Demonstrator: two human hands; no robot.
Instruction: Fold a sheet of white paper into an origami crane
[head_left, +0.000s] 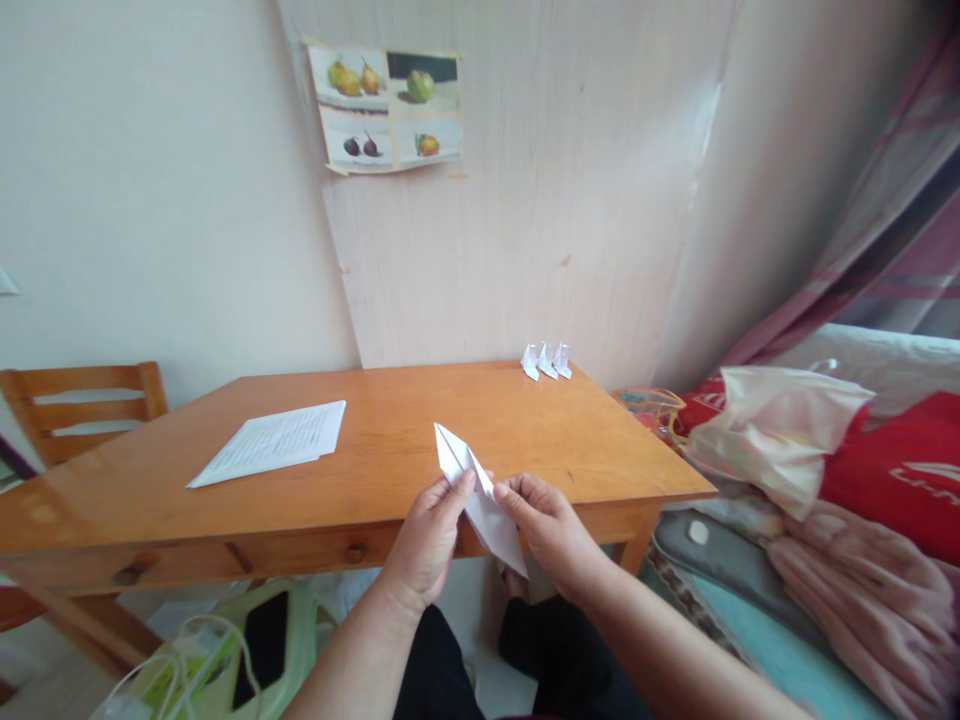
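A folded sheet of white paper [495, 530], long and pointed at both ends, is held between my two hands near the table's front edge. On its left side, my left hand [435, 525] pinches it with the thumb on top. My right hand [551, 525] grips its right edge between thumb and fingers. The upper tip of the paper points away from me, and a crease runs down from it. Three small white folded paper figures [546, 362] stand in a row at the table's far right corner.
The wooden table [420, 410] has drawers in front. A stack of printed sheets [274, 440] lies on its left. Below are a green stool [300, 620] with a black phone [262, 645] and white cables. At right, a bed holds bags [780, 425] and a pink blanket [870, 580].
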